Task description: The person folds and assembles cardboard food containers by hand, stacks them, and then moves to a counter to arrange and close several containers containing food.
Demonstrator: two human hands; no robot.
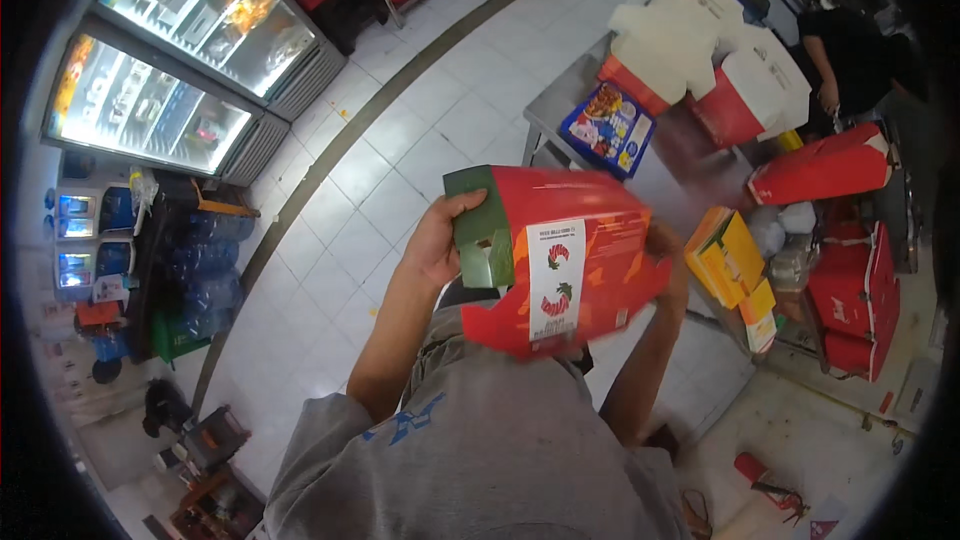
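In front of my body I hold a red cardboard carton (610,240), partly folded, with a white printed panel and dark green end flaps. My left hand (437,245) grips its left end, the thumb lying over the green flap and the other fingers hidden behind. At the carton's right end, my right hand (670,250) is closed round the edge. Most of that hand's fingers are out of sight behind the cardboard. A loose red flap hangs along the carton's lower side.
On the metal table (548,110) ahead right lie a blue printed box (610,128), red-and-white cartons (727,105), a long red carton (820,168) and a yellow carton (727,255). A red insulated bag (852,300) is beyond. Glass-door fridges (150,100) stand far left; a fire extinguisher (757,472) is lower right.
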